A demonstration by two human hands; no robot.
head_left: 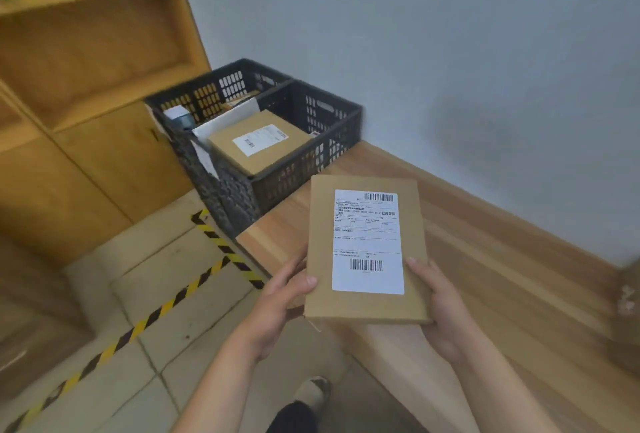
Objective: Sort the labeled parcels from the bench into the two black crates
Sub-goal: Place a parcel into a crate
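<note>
The wooden bench point(502, 259) is running along the grey wall point(450, 51), its long front edge dropping to a tiled floor point(166, 363) where yellow-and-black hazard tape point(166, 308) is crossing. A strip of bare bench top is showing between the held parcel and the crates. A wooden cabinet point(86, 69) is standing to the left, close beside the crates.

Two black crates are sitting side by side at the bench's far end. The right crate point(332, 127), against the wall, is holding a labeled brown box point(256, 145) lying flat near its rim, with a white flat packet point(228, 119) partly under it. The left crate point(194, 100) is holding a small white-and-grey item point(178, 115); the rest of its contents cannot be made out.

The parcel point(322, 259), a flat brown carton with its white label point(367, 242) facing up, is hovering above the bench's near end. The left hand point(280, 297) is gripping its left edge, thumb on top; the right hand point(440, 301) is gripping its right edge likewise.
</note>
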